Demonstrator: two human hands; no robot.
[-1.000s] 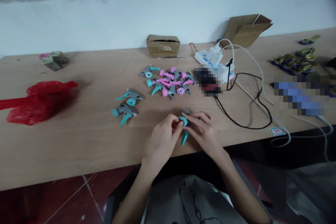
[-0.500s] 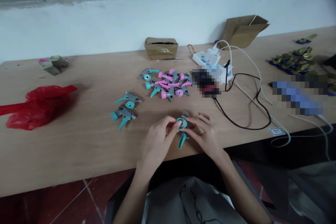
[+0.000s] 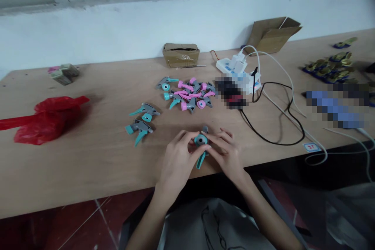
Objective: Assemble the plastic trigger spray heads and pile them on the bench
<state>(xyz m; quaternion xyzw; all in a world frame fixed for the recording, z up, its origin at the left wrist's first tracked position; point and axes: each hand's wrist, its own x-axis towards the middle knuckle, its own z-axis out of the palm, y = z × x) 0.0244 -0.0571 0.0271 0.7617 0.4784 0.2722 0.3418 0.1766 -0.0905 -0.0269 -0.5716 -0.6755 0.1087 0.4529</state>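
Near the table's front edge, a grey and teal trigger sprayer head (image 3: 201,140) is gripped from both sides, its round collar facing up toward me and its teal trigger pointing toward me. My left hand (image 3: 181,156) pinches the collar's left side with thumb and fingers. From the right, the thumb and forefinger of my right hand (image 3: 227,150) close on the same sprayer head, the other fingers slightly raised. Two more teal sprayer heads (image 3: 141,128) lie to the left. Beyond my hands is a pile of pink and teal sprayer heads (image 3: 190,94).
A red plastic bag (image 3: 47,123) lies at left, with small blocks (image 3: 65,74) behind it. Cardboard boxes (image 3: 181,55) stand along the wall. A white power strip (image 3: 227,65) and a black cable (image 3: 272,143) are on the right, with gold-coloured parts (image 3: 325,70) farther right.
The sprayer head has tilted slightly in my hands. Its collar opening now shows a dark centre where my left thumb was, and that thumb has moved to the collar's lower edge.
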